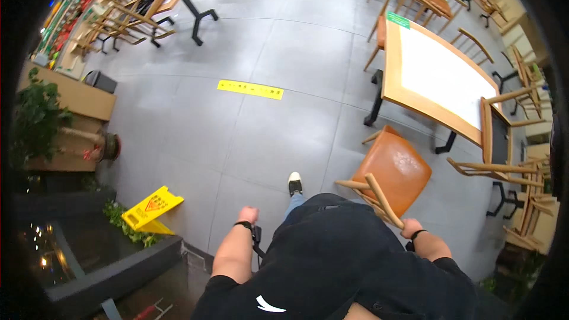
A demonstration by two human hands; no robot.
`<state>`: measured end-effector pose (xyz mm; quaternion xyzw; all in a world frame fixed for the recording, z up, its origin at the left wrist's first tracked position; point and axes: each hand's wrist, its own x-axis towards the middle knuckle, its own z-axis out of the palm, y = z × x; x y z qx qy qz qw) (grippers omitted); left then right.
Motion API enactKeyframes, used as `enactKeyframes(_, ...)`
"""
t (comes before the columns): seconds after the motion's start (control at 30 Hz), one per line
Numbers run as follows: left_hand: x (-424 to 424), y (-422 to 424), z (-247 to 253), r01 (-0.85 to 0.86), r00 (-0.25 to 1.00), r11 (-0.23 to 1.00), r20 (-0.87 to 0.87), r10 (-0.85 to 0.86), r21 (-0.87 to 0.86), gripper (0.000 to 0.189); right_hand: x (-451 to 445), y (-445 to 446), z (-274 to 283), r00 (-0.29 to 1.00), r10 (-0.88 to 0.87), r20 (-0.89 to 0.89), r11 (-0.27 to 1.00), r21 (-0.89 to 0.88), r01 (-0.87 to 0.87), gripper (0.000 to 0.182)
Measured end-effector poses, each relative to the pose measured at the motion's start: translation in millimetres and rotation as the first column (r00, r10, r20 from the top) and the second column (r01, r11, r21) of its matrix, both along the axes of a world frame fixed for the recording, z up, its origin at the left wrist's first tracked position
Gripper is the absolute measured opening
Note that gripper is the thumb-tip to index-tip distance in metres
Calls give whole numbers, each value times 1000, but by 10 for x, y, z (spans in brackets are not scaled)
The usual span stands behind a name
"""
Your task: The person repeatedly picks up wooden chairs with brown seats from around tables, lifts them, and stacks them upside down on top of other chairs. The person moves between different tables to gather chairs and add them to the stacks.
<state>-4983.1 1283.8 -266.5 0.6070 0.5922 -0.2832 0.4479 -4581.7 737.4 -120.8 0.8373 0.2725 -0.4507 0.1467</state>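
My right hand (411, 228) is closed on the end of the curved wooden backrest of a chair (395, 166) with a glossy orange-brown seat. The chair stands at my right side, close to a wood-edged table (444, 73) with a white top. On my other side, my left hand (248, 215) hangs over the grey floor with its fingers curled; whether anything is inside them cannot be made out. Each wrist wears a black band, and a small dark device (256, 234) is by the left one.
A yellow folding floor sign (153, 209) stands at the left beside a dark low ledge (115, 271). Behind it is a potted plant (109, 146). An upturned chair (486, 129) rests on the table's right end. More tables and chairs fill both far sides.
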Motion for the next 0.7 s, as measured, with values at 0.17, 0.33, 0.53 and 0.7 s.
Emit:
enactKeyframes(0.17, 620, 937, -349, 47, 992, 997, 111, -53, 55, 38, -282, 906, -8, 975, -213, -63, 956, 193, 222, 38)
enactKeyframes(0.33, 1127, 1181, -679, 67, 955, 992, 282, -95, 105, 40, -148, 2053, 218, 953, -259, -157, 894, 333, 298, 38)
enactKeyframes(0.53, 1642, 840, 19, -74, 893, 966, 416, 175, -248, 33, 40, 2804, 39, 825, -477, -304, 735, 377, 563, 34)
enactKeyframes(0.7, 1969, 630, 660, -80, 809, 885, 488, 327, -459, 24, 104, 3351, 356, 726, -550, -413, 627, 371, 685, 28)
